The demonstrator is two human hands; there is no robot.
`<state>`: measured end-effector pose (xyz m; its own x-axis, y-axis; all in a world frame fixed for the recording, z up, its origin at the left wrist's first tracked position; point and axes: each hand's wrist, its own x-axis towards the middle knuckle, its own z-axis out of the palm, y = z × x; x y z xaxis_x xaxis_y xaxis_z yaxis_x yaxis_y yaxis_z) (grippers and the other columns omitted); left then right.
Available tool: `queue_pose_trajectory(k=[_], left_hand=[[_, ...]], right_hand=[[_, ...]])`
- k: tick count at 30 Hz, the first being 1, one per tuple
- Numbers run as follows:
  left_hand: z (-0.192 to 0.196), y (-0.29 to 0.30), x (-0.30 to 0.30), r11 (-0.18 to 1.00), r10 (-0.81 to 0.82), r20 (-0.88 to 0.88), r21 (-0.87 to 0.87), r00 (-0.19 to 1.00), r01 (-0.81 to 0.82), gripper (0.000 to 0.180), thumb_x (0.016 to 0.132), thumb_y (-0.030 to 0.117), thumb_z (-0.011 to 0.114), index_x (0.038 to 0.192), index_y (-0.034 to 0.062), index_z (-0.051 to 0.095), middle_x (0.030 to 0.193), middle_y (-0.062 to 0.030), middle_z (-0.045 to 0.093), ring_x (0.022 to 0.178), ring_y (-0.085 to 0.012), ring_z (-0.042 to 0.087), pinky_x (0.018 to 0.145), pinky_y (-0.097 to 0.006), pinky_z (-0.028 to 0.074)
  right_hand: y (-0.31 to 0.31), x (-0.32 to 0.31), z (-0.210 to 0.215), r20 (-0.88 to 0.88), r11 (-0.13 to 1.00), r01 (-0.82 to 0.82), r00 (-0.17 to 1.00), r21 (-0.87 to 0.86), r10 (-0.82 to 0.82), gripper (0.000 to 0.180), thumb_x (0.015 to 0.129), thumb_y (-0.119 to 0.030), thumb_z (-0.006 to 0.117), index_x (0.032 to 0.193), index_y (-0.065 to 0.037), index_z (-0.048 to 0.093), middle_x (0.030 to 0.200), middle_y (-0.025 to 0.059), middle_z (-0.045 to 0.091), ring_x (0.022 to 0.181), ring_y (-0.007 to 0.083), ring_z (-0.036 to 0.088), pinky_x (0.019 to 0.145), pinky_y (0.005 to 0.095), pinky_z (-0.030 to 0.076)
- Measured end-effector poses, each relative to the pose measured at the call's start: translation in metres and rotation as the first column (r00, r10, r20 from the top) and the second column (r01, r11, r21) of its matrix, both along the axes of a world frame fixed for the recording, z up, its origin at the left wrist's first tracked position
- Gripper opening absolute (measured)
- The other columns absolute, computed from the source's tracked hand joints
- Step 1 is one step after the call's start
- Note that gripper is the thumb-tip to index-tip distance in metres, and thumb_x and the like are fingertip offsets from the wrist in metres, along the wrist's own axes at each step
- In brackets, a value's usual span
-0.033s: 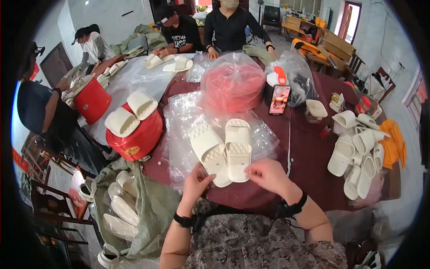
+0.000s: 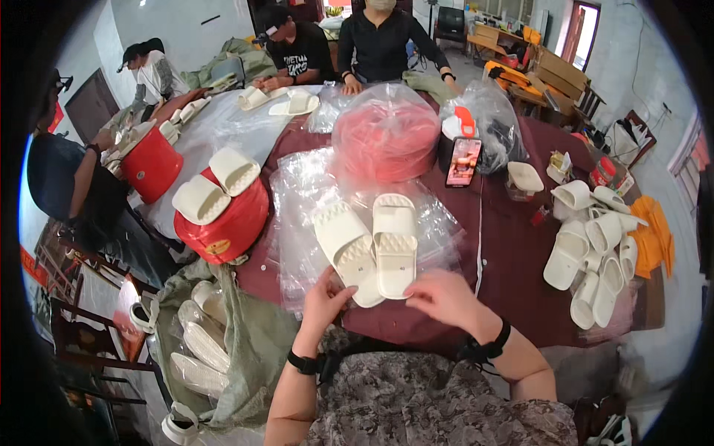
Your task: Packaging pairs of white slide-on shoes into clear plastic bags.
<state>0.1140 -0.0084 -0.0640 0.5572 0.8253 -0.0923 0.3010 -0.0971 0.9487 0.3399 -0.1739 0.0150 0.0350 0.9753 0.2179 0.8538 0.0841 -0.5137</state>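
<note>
Two cream slippers lie side by side, soles up, on a heap of clear plastic bags (image 2: 297, 223) on the dark red table (image 2: 513, 253). My left hand (image 2: 323, 299) pinches the heel of the left slipper (image 2: 346, 245), thumb on its sole. My right hand (image 2: 446, 296) rests with bent fingers just beside the heel of the right slipper (image 2: 395, 238), touching its edge and holding nothing. Both wrists wear black bands.
A red bucket (image 2: 227, 219) with two slippers on top stands to the left, another red bucket (image 2: 152, 167) behind it. Several cream slippers (image 2: 595, 253) are piled at right. A phone (image 2: 463, 161) leans by a bagged red bundle (image 2: 387, 137). A green sack (image 2: 245, 349) holds slippers. People sit across.
</note>
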Motion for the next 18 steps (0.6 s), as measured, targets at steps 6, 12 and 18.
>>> queue_pose_trajectory(k=[6, 12, 18], left_hand=[[0.000, -0.001, 0.005, 1.000, 0.012, 0.047, -0.029, 0.999, -0.011, 0.071, 0.082, 0.014, 0.080, 0.141, -0.0050, 0.045, 0.069, -0.0043, 0.061, 0.056, -0.0097, 0.059, 0.050, -0.025, 0.047], [0.000, -0.010, -0.003, 0.993, 0.057, 0.120, -0.108, 0.991, -0.044, 0.068, 0.081, 0.008, 0.079, 0.139, -0.0065, 0.046, 0.072, -0.0035, 0.064, 0.058, -0.0080, 0.058, 0.050, -0.024, 0.046], [0.001, -0.009, -0.002, 0.997, 0.024, 0.112, -0.070, 0.993, -0.016, 0.073, 0.081, 0.005, 0.078, 0.143, -0.0079, 0.041, 0.070, -0.0042, 0.062, 0.056, -0.0091, 0.058, 0.049, -0.024, 0.045]], right_hand=[[-0.019, -0.028, -0.033, 0.113, 0.993, -0.099, 0.988, -0.056, 0.105, 0.015, 0.083, -0.027, 0.068, 0.092, -0.015, 0.071, 0.083, 0.0002, 0.063, 0.086, 0.0234, 0.061, 0.072, 0.0368, 0.052], [-0.018, -0.042, -0.050, 0.160, 0.982, -0.156, 0.977, 0.109, 0.138, 0.010, 0.080, -0.022, 0.067, 0.077, -0.014, 0.063, 0.081, 0.0013, 0.058, 0.086, 0.0229, 0.058, 0.068, 0.0366, 0.051], [-0.020, -0.040, -0.060, 0.127, 0.992, -0.100, 0.988, 0.079, 0.089, 0.009, 0.079, -0.020, 0.068, 0.077, -0.014, 0.062, 0.079, 0.0009, 0.058, 0.084, 0.0228, 0.059, 0.063, 0.0369, 0.051]])
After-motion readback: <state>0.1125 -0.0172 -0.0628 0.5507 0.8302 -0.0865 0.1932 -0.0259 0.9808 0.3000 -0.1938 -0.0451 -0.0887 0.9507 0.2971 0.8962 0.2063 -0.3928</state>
